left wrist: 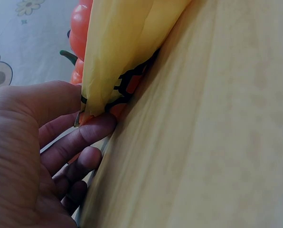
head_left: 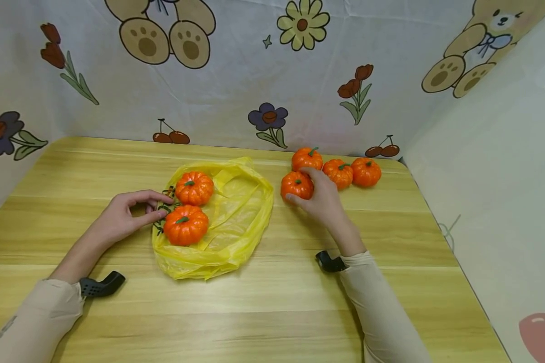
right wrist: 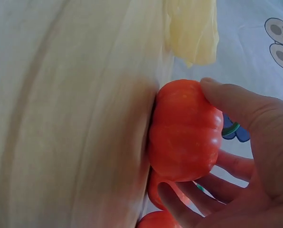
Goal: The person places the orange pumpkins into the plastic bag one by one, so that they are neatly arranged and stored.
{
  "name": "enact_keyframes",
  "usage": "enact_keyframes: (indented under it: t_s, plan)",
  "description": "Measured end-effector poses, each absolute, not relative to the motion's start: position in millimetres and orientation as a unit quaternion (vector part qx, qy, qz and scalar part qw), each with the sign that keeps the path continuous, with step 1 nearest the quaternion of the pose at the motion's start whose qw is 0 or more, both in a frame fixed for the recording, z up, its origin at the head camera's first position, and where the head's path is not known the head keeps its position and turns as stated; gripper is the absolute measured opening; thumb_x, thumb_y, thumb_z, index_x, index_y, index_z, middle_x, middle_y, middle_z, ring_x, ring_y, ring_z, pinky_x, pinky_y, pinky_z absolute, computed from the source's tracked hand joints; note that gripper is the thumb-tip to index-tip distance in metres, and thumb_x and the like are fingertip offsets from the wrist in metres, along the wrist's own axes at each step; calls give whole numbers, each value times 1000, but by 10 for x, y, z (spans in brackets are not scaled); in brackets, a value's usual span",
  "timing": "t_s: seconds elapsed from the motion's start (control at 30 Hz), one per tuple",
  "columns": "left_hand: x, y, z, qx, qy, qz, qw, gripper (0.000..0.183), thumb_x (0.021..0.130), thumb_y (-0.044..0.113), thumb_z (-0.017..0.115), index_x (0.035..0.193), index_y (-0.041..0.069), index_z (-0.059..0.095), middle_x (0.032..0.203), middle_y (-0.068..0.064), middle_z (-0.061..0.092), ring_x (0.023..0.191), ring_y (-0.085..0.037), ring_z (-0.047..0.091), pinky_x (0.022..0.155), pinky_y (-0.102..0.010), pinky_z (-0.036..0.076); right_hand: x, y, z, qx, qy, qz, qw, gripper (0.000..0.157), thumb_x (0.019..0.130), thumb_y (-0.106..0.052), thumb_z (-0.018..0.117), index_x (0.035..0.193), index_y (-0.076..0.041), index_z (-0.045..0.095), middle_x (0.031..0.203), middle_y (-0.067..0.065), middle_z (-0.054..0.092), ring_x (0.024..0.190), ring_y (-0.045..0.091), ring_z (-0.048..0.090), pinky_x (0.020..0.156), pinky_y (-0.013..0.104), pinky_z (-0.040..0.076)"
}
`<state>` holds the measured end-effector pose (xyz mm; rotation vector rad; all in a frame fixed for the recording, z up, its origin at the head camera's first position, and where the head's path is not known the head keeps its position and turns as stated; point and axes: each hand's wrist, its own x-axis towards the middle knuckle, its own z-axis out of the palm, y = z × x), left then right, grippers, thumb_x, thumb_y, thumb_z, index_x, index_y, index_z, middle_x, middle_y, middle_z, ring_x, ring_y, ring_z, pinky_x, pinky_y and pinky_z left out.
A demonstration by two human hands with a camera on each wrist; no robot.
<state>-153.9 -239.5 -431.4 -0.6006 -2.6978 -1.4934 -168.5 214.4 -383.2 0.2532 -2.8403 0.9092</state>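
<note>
A yellow plastic bag [head_left: 236,222] lies spread on the wooden table, with dark print along its left edge. Two small orange pumpkins with green stems, an upper one [head_left: 194,188] and a lower one [head_left: 186,225], sit on its left part. My left hand [head_left: 129,214] pinches the bag's left edge between thumb and fingers; the left wrist view shows the film [left wrist: 127,42] there. To the right of the bag, my right hand [head_left: 320,199] holds another small pumpkin [head_left: 296,185], thumb on the near side and fingers behind. That pumpkin [right wrist: 186,130] appears to touch the tabletop.
Three more small pumpkins, a back one [head_left: 306,159], a middle one [head_left: 338,174] and a right one [head_left: 366,172], stand near the table's back edge, just beyond my right hand. A printed cloth [head_left: 227,85] hangs behind the table [head_left: 254,322]. A pale wall [head_left: 495,201] borders its right side.
</note>
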Motion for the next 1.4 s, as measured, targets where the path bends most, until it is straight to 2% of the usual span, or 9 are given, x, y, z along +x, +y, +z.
enact_keyframes:
  t_s: [0.33,0.63,0.87,1.13,1.4]
  plan:
    - [-1544,-2397,-4302,-193,-860,-473,-1,27,94,10,80,120,18,78,92,-1,69,82,-13,56,77,-19,43,-1674,2130,-3840,88,-945,309,60,79,84,-28,91,147,-2,52,144,19,59,133,38,57,116,54,42]
    - [-1539,-2390,-4301,-202,-855,-477,0,27,95,8,79,120,17,78,91,-2,68,81,-13,56,76,-20,42,-1620,2083,-3731,85,-941,315,88,80,82,-36,92,146,-6,55,142,16,62,128,35,59,112,53,46]
    - [-1535,-2401,-4306,-201,-856,-477,0,26,95,9,79,120,17,79,91,-2,69,81,-12,56,76,-20,43,-1528,1948,-3591,112,-934,324,103,80,81,-37,93,145,-6,56,139,13,64,126,32,61,110,51,48]
    - [-1531,-2403,-4301,-203,-856,-476,0,26,95,9,79,120,17,79,91,-2,68,82,-12,56,76,-19,43,-1442,1764,-3548,155,-930,322,89,80,83,-36,92,148,-8,55,141,11,62,121,28,61,97,46,54]
    - [-1536,-2399,-4292,-197,-859,-472,-1,25,95,10,79,120,18,79,92,-1,69,82,-12,56,77,-19,42,-1343,1559,-3541,222,-915,326,84,79,82,-33,93,146,-5,56,136,9,64,117,24,63,94,44,57]
